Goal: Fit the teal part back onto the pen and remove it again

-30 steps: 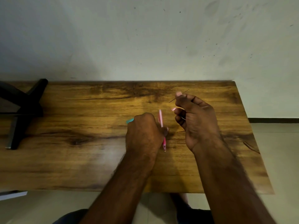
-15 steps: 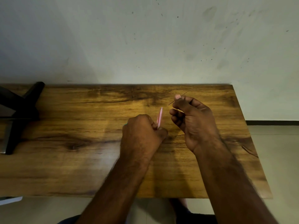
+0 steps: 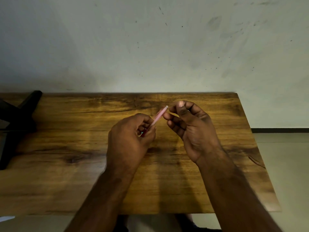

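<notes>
Head view: your left hand (image 3: 132, 136) holds the pink pen (image 3: 158, 116) above the counter (image 3: 66, 148), tip up, so your right hand (image 3: 192, 128) can reach it. Your right fingers (image 3: 181, 104) curl at its tip; what they pinch, I cannot tell.

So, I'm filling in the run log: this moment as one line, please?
left hand: grips pink pen | right hand: fingertips pinched at pen's far end | over wooden table
</notes>
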`<state>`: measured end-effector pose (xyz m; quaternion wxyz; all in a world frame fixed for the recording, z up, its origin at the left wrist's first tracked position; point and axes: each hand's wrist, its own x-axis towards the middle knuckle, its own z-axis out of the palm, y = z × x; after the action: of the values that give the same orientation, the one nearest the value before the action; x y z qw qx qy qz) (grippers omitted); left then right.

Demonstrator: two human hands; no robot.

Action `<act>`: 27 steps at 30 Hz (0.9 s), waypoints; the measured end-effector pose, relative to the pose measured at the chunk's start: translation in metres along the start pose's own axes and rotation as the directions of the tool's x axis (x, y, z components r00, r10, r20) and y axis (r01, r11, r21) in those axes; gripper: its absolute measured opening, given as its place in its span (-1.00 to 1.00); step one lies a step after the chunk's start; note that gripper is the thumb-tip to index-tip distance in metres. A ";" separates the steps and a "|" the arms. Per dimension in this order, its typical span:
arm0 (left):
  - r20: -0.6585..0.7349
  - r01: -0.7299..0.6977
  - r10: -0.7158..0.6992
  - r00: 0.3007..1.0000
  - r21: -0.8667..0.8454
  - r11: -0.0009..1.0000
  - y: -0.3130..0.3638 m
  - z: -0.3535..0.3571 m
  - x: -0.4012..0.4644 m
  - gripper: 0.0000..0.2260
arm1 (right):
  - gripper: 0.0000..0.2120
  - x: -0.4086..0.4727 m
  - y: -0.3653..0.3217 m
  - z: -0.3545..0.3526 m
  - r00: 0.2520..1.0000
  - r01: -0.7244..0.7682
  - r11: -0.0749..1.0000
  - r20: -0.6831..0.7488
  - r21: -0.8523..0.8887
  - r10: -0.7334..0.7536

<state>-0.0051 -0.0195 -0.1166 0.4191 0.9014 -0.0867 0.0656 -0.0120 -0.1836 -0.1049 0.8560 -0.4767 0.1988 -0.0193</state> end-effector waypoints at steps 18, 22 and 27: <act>-0.005 -0.125 0.125 0.992 0.004 0.992 -0.012 0.005 0.008 -0.83 | -0.90 0.007 0.002 0.002 0.998 0.031 0.999 -0.053 0.004 -0.031; -0.002 -0.134 0.134 0.991 0.005 0.991 -0.014 0.004 0.009 -0.82 | -0.91 0.008 0.004 0.002 0.997 0.065 0.997 -0.048 -0.050 -0.068; -0.012 -0.147 0.147 0.989 0.008 0.989 -0.013 0.003 0.009 -0.82 | -0.93 0.008 0.006 0.004 0.989 0.140 0.970 -0.016 -0.197 -0.146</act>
<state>0.0071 -0.0145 -0.1267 0.4106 0.8936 -0.1500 0.1022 -0.0039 -0.1794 -0.1108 0.7983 -0.5712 0.1781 -0.0684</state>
